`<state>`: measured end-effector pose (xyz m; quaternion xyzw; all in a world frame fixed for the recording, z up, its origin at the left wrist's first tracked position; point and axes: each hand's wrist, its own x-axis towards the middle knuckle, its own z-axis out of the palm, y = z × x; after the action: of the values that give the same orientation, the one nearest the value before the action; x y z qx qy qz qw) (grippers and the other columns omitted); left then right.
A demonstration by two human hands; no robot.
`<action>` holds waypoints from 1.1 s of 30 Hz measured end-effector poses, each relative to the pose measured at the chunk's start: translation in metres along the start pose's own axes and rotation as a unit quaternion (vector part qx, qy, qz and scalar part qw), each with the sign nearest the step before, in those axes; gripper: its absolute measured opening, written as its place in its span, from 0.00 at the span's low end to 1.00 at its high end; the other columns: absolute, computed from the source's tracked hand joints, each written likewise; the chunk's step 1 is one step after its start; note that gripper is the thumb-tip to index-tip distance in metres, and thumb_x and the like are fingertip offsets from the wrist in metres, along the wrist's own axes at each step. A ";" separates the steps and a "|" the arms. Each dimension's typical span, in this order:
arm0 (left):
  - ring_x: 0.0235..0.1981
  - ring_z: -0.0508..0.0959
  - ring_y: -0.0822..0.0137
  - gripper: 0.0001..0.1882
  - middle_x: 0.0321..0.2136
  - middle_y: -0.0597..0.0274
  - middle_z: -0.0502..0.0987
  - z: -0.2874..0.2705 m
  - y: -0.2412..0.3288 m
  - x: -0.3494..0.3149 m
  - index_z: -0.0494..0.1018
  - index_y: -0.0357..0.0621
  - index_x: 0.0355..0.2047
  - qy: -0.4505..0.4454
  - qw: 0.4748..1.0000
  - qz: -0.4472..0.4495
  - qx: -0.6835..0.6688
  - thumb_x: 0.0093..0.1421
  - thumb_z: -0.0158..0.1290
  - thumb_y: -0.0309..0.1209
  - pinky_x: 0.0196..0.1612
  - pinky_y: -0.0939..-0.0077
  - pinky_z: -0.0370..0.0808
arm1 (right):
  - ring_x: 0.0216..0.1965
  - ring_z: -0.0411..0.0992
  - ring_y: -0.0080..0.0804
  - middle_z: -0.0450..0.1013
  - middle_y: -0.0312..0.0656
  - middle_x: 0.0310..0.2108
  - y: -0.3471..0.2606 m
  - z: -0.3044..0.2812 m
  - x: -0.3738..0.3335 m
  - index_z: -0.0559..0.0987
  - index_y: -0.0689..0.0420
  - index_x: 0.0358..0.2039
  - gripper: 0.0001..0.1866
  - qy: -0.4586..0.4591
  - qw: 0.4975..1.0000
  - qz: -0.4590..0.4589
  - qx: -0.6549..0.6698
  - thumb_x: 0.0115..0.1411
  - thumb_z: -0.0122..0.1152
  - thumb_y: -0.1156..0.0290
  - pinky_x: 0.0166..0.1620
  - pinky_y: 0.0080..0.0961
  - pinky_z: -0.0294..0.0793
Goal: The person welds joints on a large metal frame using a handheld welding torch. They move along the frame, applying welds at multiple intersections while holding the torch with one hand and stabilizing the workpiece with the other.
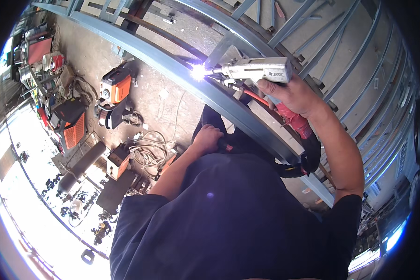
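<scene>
My right hand (290,95) is wrapped round the grip of a silver-white welding gun (256,69), which points left. At its tip a bright white-violet arc (199,72) burns against a long grey steel beam (163,65), and the glare hides the exact contact spot. A red-wrapped cable (297,120) hangs from the grip past my wrist. Down by my lap, my left hand (208,138) is closed round a dark handle-like thing (225,146) with a small red mark; the rest of it blends into my dark clothing.
Several steel bars and frames (354,60) spread across the right. On the floor at left stand orange-and-black machines (121,88) (73,133), coiled cables (149,151) and a dark cylinder (82,167). Stacked tools and boxes line the far left; sunlit ground lies at lower left.
</scene>
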<state>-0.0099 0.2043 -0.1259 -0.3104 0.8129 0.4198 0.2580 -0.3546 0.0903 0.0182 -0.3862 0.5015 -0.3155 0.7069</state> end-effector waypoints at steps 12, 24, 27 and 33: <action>0.51 0.77 0.56 0.18 0.38 0.60 0.80 0.009 -0.005 0.002 0.81 0.49 0.38 0.019 1.000 0.011 -0.001 0.43 0.61 0.33 0.64 0.59 0.66 | 0.33 0.72 0.21 0.78 0.37 0.37 -0.007 0.002 -0.004 0.75 0.61 0.58 0.23 -0.001 1.000 -0.004 -0.019 0.68 0.63 0.62 0.32 0.22 0.75; 0.51 0.77 0.56 0.19 0.38 0.60 0.79 0.010 -0.005 0.003 0.81 0.50 0.39 0.021 1.000 0.016 -0.003 0.43 0.61 0.34 0.63 0.58 0.66 | 0.36 0.74 0.23 0.79 0.40 0.40 -0.008 -0.003 -0.017 0.73 0.61 0.60 0.25 0.024 0.999 0.012 -0.029 0.68 0.63 0.61 0.38 0.24 0.77; 0.51 0.77 0.57 0.19 0.38 0.62 0.79 0.014 -0.006 0.005 0.81 0.52 0.40 0.005 1.000 0.019 -0.009 0.44 0.61 0.35 0.63 0.59 0.66 | 0.40 0.77 0.26 0.78 0.41 0.42 -0.010 -0.019 -0.032 0.72 0.59 0.61 0.26 0.016 0.996 0.082 0.022 0.67 0.64 0.60 0.36 0.25 0.79; 0.51 0.77 0.57 0.20 0.39 0.62 0.79 0.009 0.003 0.010 0.81 0.51 0.41 -0.008 1.000 0.017 0.014 0.43 0.62 0.33 0.64 0.59 0.65 | 0.38 0.76 0.27 0.78 0.41 0.40 -0.002 -0.038 -0.069 0.72 0.58 0.62 0.28 0.026 0.992 0.124 0.026 0.65 0.66 0.59 0.32 0.25 0.80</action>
<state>-0.0169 0.2104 -0.1359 -0.2892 0.8220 0.4150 0.2617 -0.4118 0.1377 0.0440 -0.2937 0.5556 -0.2482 0.7372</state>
